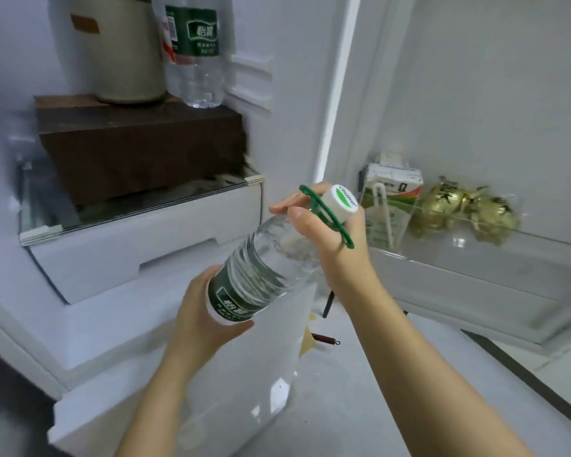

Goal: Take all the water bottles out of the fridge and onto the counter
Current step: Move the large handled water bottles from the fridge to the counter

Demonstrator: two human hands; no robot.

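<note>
A large clear water bottle (264, 262) with a green label, white cap and green carry loop is tilted in front of the open fridge, cap up to the right. My right hand (330, 239) grips its neck just under the cap. Cupped under the labelled lower part, my left hand (205, 311) holds the bottle from below. A second water bottle (195, 51) with the same green label stands upright inside the fridge, on a dark brown box (139, 143) at the upper middle.
A beige pot (119, 51) sits on the brown box beside the standing bottle. A glass shelf (139, 206) and white drawers lie below. The open door's shelf (475, 255) on the right holds a milk carton (393, 192) and gold-wrapped packets (465, 209).
</note>
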